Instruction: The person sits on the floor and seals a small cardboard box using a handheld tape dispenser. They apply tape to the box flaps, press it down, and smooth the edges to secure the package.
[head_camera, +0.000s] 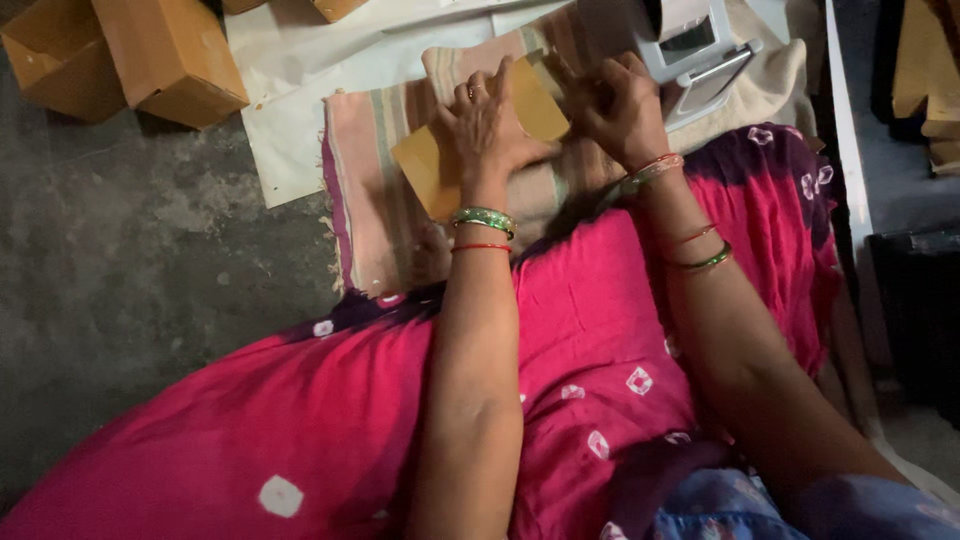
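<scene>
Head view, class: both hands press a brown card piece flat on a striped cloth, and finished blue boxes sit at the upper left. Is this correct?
One detail is wrong: the boxes at the upper left are brown, not blue. The head view shows it. The left hand and right hand do press the brown card piece on the striped cloth.

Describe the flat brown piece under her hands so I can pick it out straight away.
Start at the striped cloth spread on the floor ahead of the pink garment. On it lies a flat tan card piece, pressed by the left hand, with the right hand at its far edge. Unlike the cardboard boxes at upper left, it is flat.
</scene>
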